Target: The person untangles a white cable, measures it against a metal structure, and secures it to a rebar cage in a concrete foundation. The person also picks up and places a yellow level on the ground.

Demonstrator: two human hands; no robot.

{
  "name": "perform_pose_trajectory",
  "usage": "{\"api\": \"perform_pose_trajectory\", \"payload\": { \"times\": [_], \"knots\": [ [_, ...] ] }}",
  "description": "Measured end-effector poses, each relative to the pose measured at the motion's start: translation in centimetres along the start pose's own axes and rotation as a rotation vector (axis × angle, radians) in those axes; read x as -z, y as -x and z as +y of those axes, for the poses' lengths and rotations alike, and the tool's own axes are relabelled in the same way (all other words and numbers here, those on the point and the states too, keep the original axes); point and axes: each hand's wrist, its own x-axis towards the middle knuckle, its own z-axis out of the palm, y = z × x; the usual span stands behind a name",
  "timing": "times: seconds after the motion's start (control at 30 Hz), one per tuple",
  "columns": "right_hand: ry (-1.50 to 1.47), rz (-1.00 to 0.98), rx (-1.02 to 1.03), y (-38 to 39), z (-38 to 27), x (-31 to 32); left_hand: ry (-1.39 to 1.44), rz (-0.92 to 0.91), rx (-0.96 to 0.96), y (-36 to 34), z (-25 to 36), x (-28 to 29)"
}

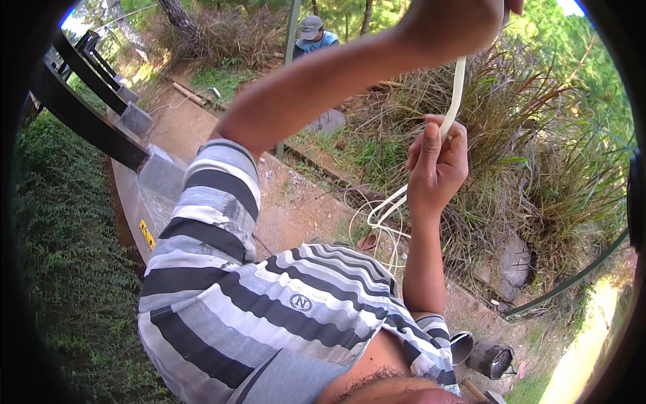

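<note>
White cable (458,87) is partly raised, remainder slack: right hand (437,165) pinches it; grip of cropped left hand (461,27) cannot be determined

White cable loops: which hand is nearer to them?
Right. The right hand holds the cable above the loops; the left hand is farther up, at the top edge.
</note>
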Motion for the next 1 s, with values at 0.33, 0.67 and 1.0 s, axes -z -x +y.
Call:
{"api": "perform_pose_trajectory", "payload": {
  "times": [0.33,0.67,1.0],
  "knots": [
    [0.082,-0.231,-0.336,8.6,11.7,-3.7,0.09,0.117,1.207,28.8,4.4,6.9],
    [0.287,-0.681,-0.362,8.1,20.9,-19.0,-0.193,0.231,1.329,36.5,1.3,23.7],
    [0.674,-0.832,-0.518,3.5,34.5,-41.2,-0.448,0.308,1.412,45.3,-1.9,52.6]
  ]
}}
